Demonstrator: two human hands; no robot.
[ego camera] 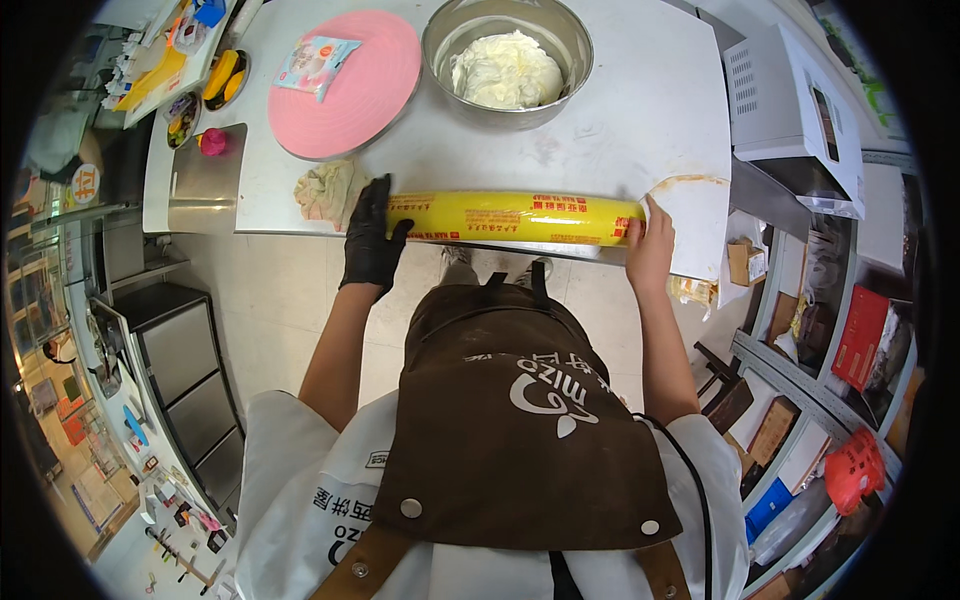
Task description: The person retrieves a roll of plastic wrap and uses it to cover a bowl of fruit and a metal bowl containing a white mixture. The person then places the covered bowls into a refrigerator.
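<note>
A long yellow roll of cling film (517,216), printed with red writing, lies level along the front edge of the white table. My left hand (373,236), in a black glove, grips its left end with the thumb on the near side. My bare right hand (651,244) holds the right end, its fingers around the roll. Just left of the gloved hand is a crumpled, stained cloth (326,193). Beyond the roll stands a steel mixing bowl (517,116) with whipped white cream (506,71) inside. A pink round turntable (345,124) carries a small printed packet (317,66).
Small bowls of fruit (180,124) and a pink object (212,142) sit at the table's left. A white microwave-like appliance (787,112) stands to the right, above shelves (810,375) with boxes and bags. Steel-fronted drawers (184,360) are on the left.
</note>
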